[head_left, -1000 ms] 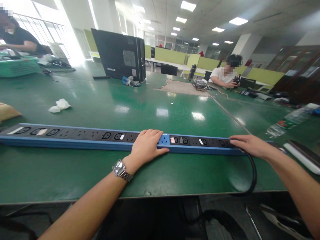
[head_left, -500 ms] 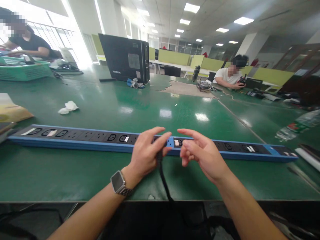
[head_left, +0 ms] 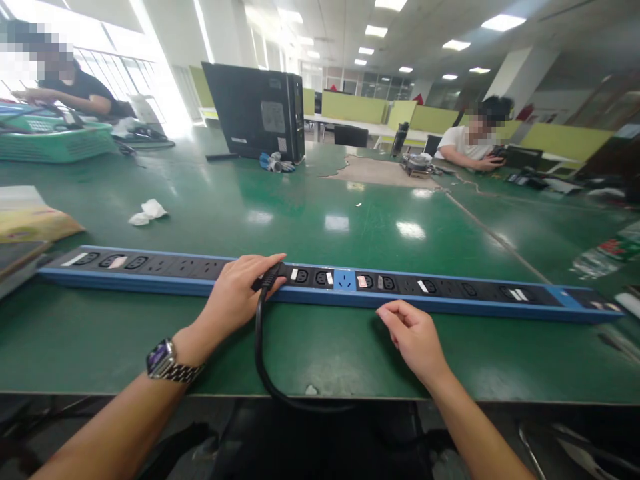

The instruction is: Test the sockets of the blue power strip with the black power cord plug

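A long power strip, blue-sided with a black face of mixed sockets, lies across the table in front of me. My left hand has its fingers closed around a black power plug, held at the strip's face left of the blue socket. Whether its pins sit in a socket is hidden. From the plug a black cord loops down over the table's front edge. My right hand rests just in front of the strip, right of the blue socket, fingers curled together with nothing visible in them.
A black computer case stands at the back, with gloves beside it. Far left are a green basket and a person; another person sits back right. Crumpled tissue lies beyond the strip. A plastic bottle is at right.
My left hand has moved left along the strip with the plug, down onto its face. My right hand has dropped towards me, and its spread fingers have curled in.
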A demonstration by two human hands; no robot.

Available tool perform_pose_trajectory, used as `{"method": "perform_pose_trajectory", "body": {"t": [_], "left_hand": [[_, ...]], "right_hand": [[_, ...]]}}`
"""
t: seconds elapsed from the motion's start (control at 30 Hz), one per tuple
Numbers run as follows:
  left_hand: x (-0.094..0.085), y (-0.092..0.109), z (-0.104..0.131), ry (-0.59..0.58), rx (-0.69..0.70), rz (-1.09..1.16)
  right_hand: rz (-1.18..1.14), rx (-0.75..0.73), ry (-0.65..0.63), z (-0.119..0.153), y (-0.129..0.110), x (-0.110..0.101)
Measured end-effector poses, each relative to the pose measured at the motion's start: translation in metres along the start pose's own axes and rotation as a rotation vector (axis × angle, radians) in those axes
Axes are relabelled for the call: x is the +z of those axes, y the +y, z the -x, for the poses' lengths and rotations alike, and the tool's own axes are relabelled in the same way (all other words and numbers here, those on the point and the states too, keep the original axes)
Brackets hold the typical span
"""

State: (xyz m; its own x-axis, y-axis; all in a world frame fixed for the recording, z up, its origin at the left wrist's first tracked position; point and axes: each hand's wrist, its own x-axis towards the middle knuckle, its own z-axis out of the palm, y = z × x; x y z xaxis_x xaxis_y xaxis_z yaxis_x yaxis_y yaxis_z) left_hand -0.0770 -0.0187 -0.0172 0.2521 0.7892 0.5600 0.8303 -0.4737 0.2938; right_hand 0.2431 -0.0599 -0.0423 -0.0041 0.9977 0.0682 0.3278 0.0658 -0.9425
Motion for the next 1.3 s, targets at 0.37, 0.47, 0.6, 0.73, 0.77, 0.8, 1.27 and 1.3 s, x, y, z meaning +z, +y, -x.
{"method": "perform_pose_trajectory", "body": {"t": [0.37,0.47,0.6,0.73,0.77,0.8,1.27,1.3], "left_hand": [[0.027,0.065,-0.028,0.088,-0.032,0.251],[0.047,0.079,-0.041,0.019,-0.014,0.224],[0.056,0.083,-0.043,0.01,-0.006,0.137],[0.055,0.088,-0.042,-0.018,0.042,0.046],[0.055,0.09,-0.042,-0.033,0.054,0.032],[0.056,0.091,-0.042,-0.047,0.06,0.026],[0.047,0.127,-0.068,-0.009,0.303,0.216],[0.049,0.123,-0.068,-0.033,0.274,0.207]], "right_hand": [[0.041,-0.073,0.015,-0.002,0.011,0.006],[0.022,-0.06,0.024,-0.001,0.011,0.005],[-0.001,-0.062,0.021,-0.001,0.009,0.006],[0.012,-0.066,0.004,-0.003,0.009,0.007],[0.013,-0.071,0.004,-0.003,0.01,0.007],[0.006,-0.076,0.008,-0.004,0.011,0.007],[0.483,-0.159,0.074,-0.029,-0.076,-0.035],[0.548,-0.131,0.075,-0.035,-0.072,-0.044]]}}
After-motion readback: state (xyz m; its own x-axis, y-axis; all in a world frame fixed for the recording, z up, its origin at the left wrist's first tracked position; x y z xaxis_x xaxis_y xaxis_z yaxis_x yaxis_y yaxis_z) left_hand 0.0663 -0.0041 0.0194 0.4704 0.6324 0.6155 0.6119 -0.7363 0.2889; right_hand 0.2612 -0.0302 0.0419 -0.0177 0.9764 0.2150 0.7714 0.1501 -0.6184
